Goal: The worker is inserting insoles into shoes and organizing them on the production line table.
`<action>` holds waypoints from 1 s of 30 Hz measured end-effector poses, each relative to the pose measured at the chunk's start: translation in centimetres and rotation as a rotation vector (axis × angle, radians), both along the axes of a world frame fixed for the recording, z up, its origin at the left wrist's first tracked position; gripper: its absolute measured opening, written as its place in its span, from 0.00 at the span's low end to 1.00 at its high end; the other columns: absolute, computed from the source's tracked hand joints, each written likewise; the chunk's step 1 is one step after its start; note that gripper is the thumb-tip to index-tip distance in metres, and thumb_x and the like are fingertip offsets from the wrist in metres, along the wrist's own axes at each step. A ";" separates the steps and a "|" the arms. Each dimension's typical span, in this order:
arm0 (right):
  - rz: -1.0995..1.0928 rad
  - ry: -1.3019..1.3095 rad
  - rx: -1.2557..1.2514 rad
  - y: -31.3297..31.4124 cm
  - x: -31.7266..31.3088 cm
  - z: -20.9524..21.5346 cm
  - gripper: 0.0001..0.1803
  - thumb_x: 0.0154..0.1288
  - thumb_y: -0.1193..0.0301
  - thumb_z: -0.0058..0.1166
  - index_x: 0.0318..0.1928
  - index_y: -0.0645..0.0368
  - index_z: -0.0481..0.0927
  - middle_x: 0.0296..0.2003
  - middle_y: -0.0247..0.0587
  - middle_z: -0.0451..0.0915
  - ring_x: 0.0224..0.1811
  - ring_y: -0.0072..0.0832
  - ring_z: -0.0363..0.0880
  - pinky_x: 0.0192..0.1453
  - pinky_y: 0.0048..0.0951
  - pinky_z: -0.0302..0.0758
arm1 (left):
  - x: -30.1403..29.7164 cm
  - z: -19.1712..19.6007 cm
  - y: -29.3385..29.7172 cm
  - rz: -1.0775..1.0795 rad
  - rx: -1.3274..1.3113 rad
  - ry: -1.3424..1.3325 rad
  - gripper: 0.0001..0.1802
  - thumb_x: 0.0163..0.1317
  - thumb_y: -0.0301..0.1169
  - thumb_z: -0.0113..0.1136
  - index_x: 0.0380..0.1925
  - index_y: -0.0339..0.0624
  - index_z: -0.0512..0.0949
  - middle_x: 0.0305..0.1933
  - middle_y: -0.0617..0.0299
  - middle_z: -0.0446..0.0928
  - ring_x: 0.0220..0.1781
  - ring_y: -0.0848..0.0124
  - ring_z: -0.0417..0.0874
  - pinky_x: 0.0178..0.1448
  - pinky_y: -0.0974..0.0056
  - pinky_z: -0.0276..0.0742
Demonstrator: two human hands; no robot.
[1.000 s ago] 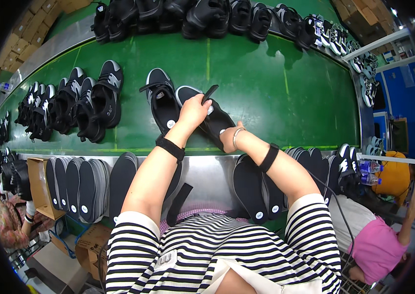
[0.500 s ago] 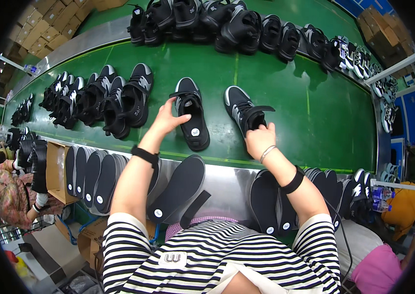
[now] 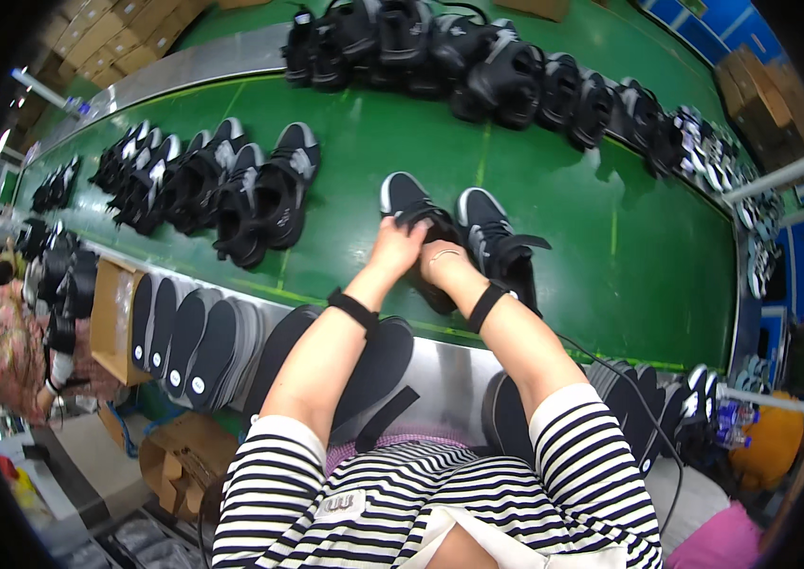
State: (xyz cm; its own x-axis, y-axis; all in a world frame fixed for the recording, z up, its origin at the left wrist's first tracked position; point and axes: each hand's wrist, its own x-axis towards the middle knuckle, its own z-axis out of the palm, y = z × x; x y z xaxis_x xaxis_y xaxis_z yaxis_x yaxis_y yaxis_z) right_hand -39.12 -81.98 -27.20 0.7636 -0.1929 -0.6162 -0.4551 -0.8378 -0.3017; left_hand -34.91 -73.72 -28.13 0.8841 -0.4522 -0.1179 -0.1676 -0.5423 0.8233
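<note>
Two black sneakers with grey trim stand close together in front of me on the green belt, toes pointing away. On the left sneaker [image 3: 408,193], my left hand [image 3: 396,245] is closed around the upper beside the opening. My right hand [image 3: 442,262] reaches into that shoe's opening from the right, its fingers hidden inside. The other sneaker [image 3: 489,228] is just to the right, untouched, its strap sticking out loose to the side. Below my forearms, black insoles [image 3: 385,358] lie on the metal ledge, with a loose black strip [image 3: 388,417] beside them.
Rows of black sneakers stand at the left [image 3: 280,190] and along the far edge [image 3: 506,81]. Stacked insoles [image 3: 231,346] and a cardboard box [image 3: 117,318] line the ledge at left. More insoles [image 3: 625,394] lie at right, near a hanging cable [image 3: 644,398]. A co-worker [image 3: 13,322] sits at far left.
My right hand has left the right sneaker and crossed to the left one. My left hand has closed on the left sneaker, which now tilts and sits nearer its mate. The view has shifted.
</note>
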 end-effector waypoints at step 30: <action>0.404 0.122 -0.020 -1.1 0.8 -3.1 0.15 0.49 0.71 0.45 0.37 0.63 0.78 0.38 0.50 0.76 0.44 0.39 0.75 0.46 0.33 0.70 | 2.0 -2.1 -0.5 0.091 -0.080 0.494 0.12 0.59 0.35 0.47 0.36 0.40 0.75 0.31 0.56 0.77 0.28 0.66 0.78 0.25 0.61 0.74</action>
State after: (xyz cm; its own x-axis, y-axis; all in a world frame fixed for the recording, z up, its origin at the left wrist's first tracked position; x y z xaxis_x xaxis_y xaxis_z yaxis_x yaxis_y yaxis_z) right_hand -38.29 -83.08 -30.31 0.7020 0.0944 -0.7059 -0.1198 -0.9614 -0.2477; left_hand -32.94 -74.26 -30.23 0.7677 -0.4009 -0.4999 0.2971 -0.4685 0.8320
